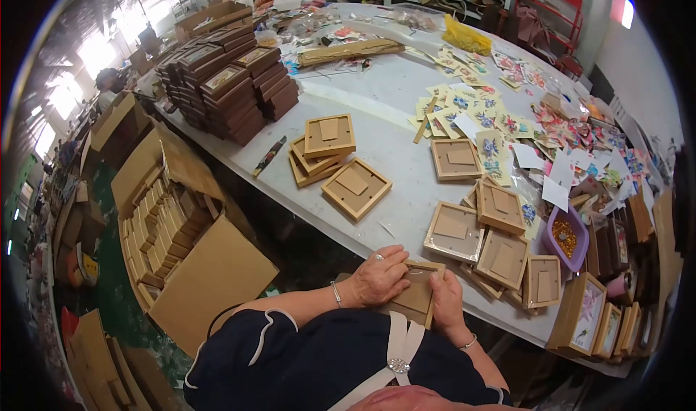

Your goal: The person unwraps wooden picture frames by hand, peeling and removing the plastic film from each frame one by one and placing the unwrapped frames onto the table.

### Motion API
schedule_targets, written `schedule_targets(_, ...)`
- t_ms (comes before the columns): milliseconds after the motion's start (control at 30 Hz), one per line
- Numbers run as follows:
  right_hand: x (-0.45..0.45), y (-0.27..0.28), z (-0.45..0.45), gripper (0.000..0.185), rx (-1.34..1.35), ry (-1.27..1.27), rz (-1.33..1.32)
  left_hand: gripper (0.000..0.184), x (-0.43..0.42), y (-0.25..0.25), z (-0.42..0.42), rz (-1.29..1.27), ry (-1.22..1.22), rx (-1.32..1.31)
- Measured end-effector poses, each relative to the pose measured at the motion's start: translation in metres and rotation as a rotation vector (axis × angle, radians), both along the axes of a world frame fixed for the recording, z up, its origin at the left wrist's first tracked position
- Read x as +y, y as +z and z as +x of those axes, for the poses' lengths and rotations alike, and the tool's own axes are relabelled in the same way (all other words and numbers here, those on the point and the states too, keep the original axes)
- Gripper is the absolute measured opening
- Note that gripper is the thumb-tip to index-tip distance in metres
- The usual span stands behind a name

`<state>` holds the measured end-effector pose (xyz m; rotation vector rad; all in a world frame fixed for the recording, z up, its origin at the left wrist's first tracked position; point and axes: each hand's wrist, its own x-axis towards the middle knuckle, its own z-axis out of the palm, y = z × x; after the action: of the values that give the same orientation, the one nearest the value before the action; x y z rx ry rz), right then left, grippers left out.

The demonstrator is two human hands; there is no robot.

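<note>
Holds square, pale-wood frame with flat brown backing (415, 302) beneath left hand (375, 277), fingers together, grip unclear; clamps opposite edge in right hand (446, 299). Could skew beneath fingertips through uneven pressure.

No text, label, brand, number or sign can be read anywhere in this view.

Bag (466, 35), top right: I see yellow
Bowl (582, 231), right: I see purple
Stacked frames (233, 85), upper left: dark brown
Cards (490, 147), upper right: cream, floral
</note>
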<state>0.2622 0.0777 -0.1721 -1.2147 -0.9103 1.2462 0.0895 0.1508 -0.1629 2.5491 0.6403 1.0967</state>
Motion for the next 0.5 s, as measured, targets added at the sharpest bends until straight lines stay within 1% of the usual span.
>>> schedule_targets(67, -0.001, 0.0, -0.001, 0.025, 0.005, -0.002, 0.002, 0.016, 0.0, 0.0, -0.001, -0.02, 0.001, -0.013)
schedule_targets(200, -0.001, 0.004, -0.004, 0.024, 0.034, -0.014, -0.042, 0.01, 0.011, 0.008, -0.003, -0.262, -0.182, 0.019)
schedule_targets(233, -0.001, 0.004, -0.005, 0.024, 0.034, -0.013, -0.044, 0.01, 0.012, 0.012, -0.004, -0.263, -0.181, 0.019)
schedule_targets(367, -0.005, 0.005, 0.002, 0.021, -0.283, -0.063, -0.002, 0.008, 0.001, 0.017, 0.001, -0.007, -0.168, -0.015)
schedule_targets(433, -0.001, 0.001, 0.006, 0.02, -0.519, -0.103, 0.119, 0.008, 0.006, 0.019, 0.01, 0.105, -0.169, -0.002)
schedule_targets(467, 0.0, 0.0, 0.008, 0.018, -0.532, -0.123, 0.063, 0.007, 0.008, 0.027, 0.013, 0.124, -0.21, -0.042)
schedule_targets(500, 0.004, 0.006, 0.007, 0.018, -0.328, -0.162, 0.071, 0.007, 0.01, 0.029, 0.018, 0.159, -0.178, -0.074)
